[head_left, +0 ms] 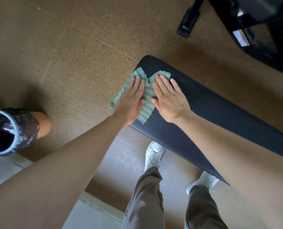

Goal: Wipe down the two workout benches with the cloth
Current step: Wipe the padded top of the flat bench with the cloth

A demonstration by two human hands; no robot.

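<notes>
A dark padded workout bench (216, 109) runs from the centre toward the lower right. A green wavy-edged cloth (147, 95) lies spread over its left end, partly hanging past the edge. My left hand (131, 100) presses flat on the cloth's left part with straight fingers. Beside it, my right hand (168, 98) presses flat on the cloth's right part, its outer fingers touching the bench pad. Another black piece of gym equipment (256, 25) stands at the top right; whether it is the second bench I cannot tell.
An orange bin (13, 129) lined with a dark bag stands on the floor at the left. My legs and white shoes (153, 156) stand on the brown speckled floor, next to and partly under the bench. A pale floor strip lies at lower left.
</notes>
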